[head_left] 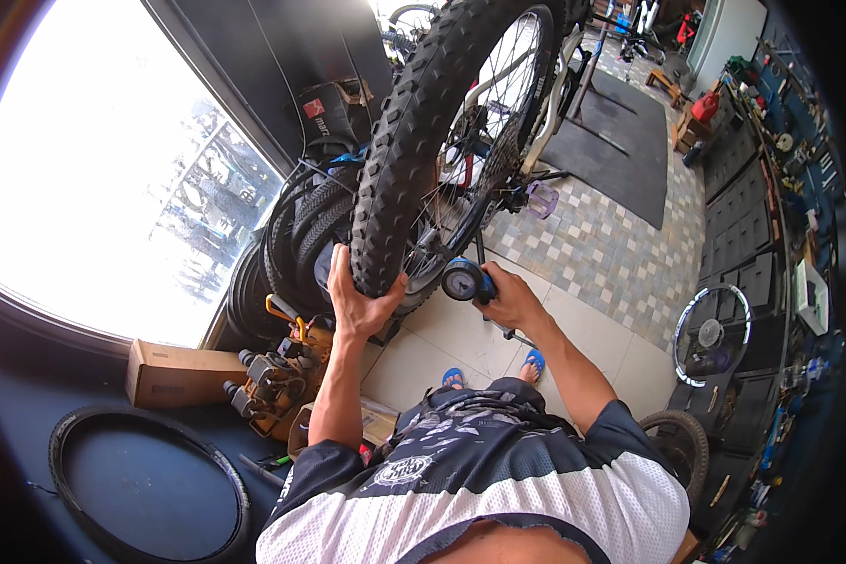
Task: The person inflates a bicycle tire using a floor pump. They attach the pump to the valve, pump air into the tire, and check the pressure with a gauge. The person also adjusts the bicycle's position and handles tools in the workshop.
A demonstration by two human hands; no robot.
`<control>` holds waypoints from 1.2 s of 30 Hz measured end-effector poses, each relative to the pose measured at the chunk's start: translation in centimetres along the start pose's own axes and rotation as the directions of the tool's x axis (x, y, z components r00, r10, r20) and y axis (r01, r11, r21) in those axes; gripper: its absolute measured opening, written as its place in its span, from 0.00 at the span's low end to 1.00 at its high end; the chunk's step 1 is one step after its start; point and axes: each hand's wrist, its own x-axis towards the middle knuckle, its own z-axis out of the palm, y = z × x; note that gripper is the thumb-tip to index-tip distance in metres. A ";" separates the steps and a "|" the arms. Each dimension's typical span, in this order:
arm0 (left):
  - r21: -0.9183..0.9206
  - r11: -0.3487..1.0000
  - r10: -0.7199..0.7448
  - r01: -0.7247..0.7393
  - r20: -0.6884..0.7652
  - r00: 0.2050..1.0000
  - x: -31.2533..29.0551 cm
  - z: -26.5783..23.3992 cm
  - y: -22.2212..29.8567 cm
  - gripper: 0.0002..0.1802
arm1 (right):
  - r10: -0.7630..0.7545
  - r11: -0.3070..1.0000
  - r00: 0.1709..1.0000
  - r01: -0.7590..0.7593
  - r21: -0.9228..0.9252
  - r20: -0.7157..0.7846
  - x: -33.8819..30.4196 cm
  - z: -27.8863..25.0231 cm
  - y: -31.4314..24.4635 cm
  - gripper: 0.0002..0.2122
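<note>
Tire [399, 160] is at my 11 to 12 o'clock: near end in my left hand [362, 308], tread running up and away toward 1 o'clock. Left fingers are clamped around it, thumb on the 3 o'clock side, the rest wrapped at 9. Right hand [514, 299] is closed on a round-faced black-and-blue tool [462, 280], at about 3 o'clock from the left hand; I see a gap between tool and tire. Handling, my read: wheel and tire together have real mass, but the bike looks to be carrying it, so little weight in the palm. It may roll if pushed along the tread, so treat the hold as a brake too. Rubber should be grippy and springy; knobs stiff, sidewalls softer. Can't tell air pressure from here. Best hold is what I've got: across the tread, thumb and fingers on opposite sidewalls. Stay off the spokes [487, 99] and sprockets [505, 162] toward 1 o'clock: spokes can bend, teeth can bite. Tool looks light and rigid, with the round face likely its fragile part; hold it by the body, not across the face. Loose tires [321, 226] sit at 11 o'clock from my left hand, so elbow room is tight that side.
</note>
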 end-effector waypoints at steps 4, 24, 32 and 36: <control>-0.056 0.997 -0.045 0.047 0.032 0.998 -0.1 0.1 0.0 0.38 | -0.015 1.000 1.000 0.015 -0.024 0.002 0.3 0.0 0.0 0.23; 0.102 0.993 -0.059 0.056 0.023 0.998 -0.8 0.1 -0.1 0.50 | -0.024 0.989 0.999 0.027 -0.148 0.022 0.0 -0.9 -1.3 0.23; 0.031 0.991 -0.134 0.132 0.091 0.987 -0.8 0.0 -0.7 0.55 | -0.029 0.988 0.999 0.031 -0.151 0.015 -0.6 -0.8 -1.9 0.24; 0.024 0.989 -0.145 0.143 0.110 0.983 -0.6 -0.1 -0.7 0.56 | -0.064 0.988 0.998 0.060 -0.143 -0.023 -0.8 -0.5 -1.8 0.23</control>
